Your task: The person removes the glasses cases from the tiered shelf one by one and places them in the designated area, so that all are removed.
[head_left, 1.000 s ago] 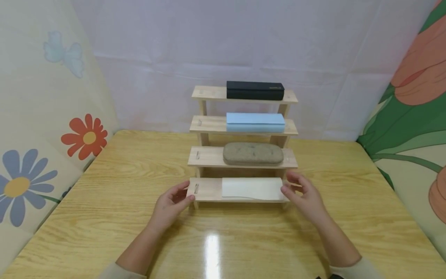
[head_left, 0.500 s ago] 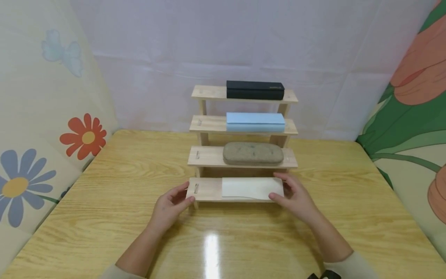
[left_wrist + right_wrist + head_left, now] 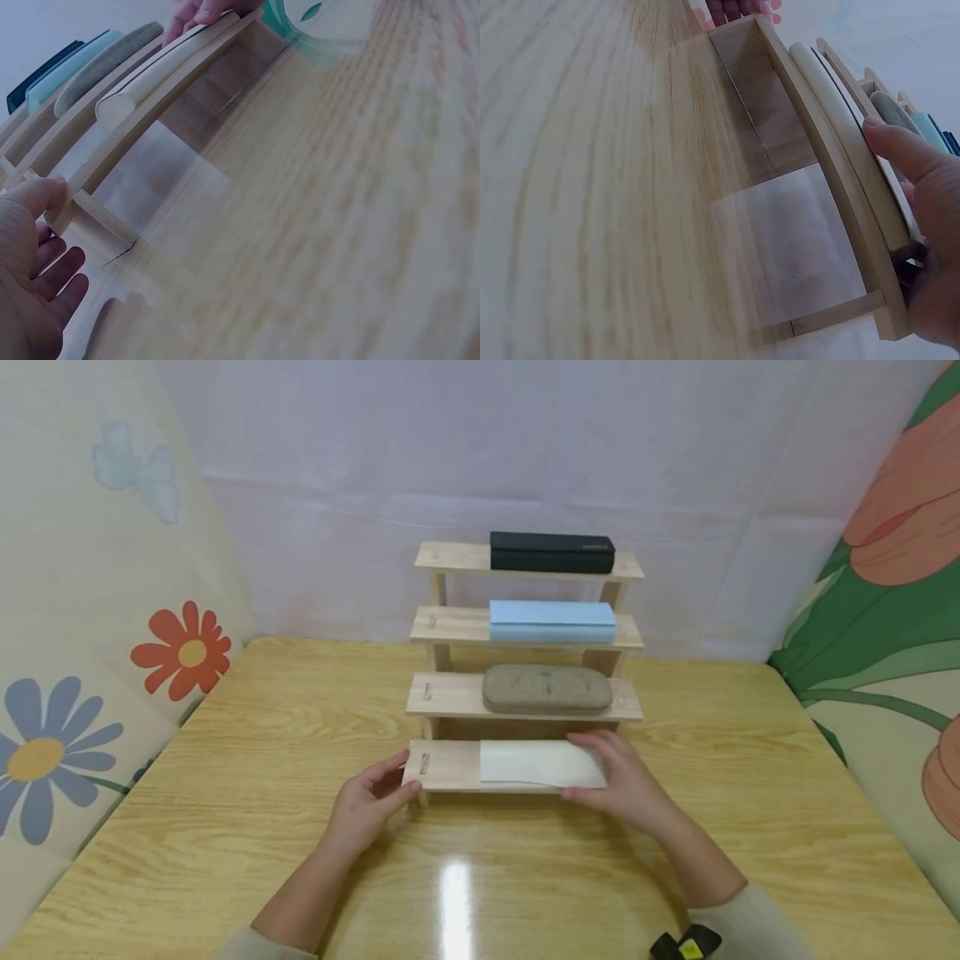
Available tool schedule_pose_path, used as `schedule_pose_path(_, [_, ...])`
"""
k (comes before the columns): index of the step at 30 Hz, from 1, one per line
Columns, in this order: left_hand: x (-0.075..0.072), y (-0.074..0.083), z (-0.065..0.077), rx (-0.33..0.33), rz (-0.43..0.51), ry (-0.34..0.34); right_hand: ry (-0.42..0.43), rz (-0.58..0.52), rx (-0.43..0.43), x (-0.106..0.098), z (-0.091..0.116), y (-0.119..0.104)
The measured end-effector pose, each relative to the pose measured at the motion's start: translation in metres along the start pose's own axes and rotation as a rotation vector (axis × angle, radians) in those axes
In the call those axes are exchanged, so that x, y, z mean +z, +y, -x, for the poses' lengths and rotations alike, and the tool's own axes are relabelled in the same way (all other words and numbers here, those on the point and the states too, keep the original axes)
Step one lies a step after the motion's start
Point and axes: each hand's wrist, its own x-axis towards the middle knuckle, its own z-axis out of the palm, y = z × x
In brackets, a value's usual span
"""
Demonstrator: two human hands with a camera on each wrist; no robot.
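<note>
A four-tier wooden display rack (image 3: pixel 442 765) stands on the table. My left hand (image 3: pixel 365 799) holds the left end of its lowest step, thumb on the front edge; in the left wrist view that hand (image 3: pixel 34 262) has its lower fingers spread off the wood. A white glasses case (image 3: pixel 536 763) lies on the same step, and my right hand (image 3: pixel 626 782) grips its right end, thumb in front and fingers behind. From the right wrist, the thumb (image 3: pixel 896 142) lies over the white case (image 3: pixel 847 135). My right palm covers the step's right end.
On the steps above sit a grey-brown glasses case (image 3: pixel 547 688), a light blue one (image 3: pixel 552 622) and a black one (image 3: pixel 552 553). The wood-grain table (image 3: pixel 525 885) ends at a white cloth (image 3: pixel 337 485) behind. Floral cloths hang at both sides.
My right hand has moved left from beside the step's right end onto the white glasses case and now grips it. My left hand keeps its place at the left end.
</note>
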Motion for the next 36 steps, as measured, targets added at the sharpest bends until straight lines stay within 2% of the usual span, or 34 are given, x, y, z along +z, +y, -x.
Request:
schedule_pose_path(10, [-0.0008, 0.003, -0.0005, -0.001, 0.008, -0.008, -0.022, 0.087, -0.009, 0.0033, -0.008, -0.0004])
schedule_pose_path(18, [0.0, 0.0026, -0.0008, -0.005, 0.009, 0.0, -0.003, 0.135, -0.022, 0.0061, -0.0095, -0.0006])
schedule_pose_path(26, [-0.0004, 0.0021, 0.0008, -0.002, 0.013, 0.003, 0.027, 0.155, -0.032, 0.009, -0.0084, 0.0019])
schedule_pose_path(36, [-0.0002, 0.0004, 0.0002, -0.009, 0.005, 0.0, 0.074, 0.115, -0.034, 0.0049, -0.0047, -0.0003])
